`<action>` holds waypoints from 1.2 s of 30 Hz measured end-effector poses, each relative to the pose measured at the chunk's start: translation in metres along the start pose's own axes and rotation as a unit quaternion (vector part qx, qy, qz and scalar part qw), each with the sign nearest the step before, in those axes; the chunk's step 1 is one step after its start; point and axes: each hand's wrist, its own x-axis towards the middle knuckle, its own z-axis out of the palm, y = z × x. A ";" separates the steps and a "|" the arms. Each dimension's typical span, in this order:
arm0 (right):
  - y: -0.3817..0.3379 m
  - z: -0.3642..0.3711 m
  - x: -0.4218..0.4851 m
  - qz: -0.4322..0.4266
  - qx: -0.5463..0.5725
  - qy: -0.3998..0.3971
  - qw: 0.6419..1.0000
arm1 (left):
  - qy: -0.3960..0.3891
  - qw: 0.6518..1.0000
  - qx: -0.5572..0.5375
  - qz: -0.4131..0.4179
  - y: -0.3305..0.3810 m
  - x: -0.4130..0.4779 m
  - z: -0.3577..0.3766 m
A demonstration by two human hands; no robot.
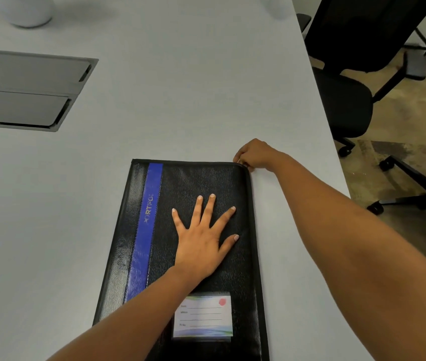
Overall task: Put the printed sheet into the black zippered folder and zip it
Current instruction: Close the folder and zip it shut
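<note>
Head view: left hand [204,241] flat, fingers spread, on the black folder [196,181] (on the bench [180,100]), right hand [254,155] pinching its zip pull [239,160] at the far corner.

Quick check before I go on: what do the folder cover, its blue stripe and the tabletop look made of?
Folder: black leather or faux leather, by its pebbled grain and soft sheen; which one, unclear. Blue stripe: smoother glossy leatherette, seemingly; stitched edges, gold lettering. Tabletop: probably matte pale grey laminate; flat, uniform, no grain.
</note>
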 end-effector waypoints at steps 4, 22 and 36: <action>-0.010 0.006 0.001 0.061 -0.067 0.088 0.992 | 0.074 0.994 -0.056 -0.055 -0.023 -0.001 -0.009; -0.064 0.061 0.017 0.057 -0.060 0.214 0.973 | 0.116 0.956 -0.020 -0.270 -0.105 0.009 -0.016; -0.091 0.061 0.023 0.073 -0.111 0.110 0.985 | 0.108 0.955 -0.011 -0.275 -0.103 0.008 -0.017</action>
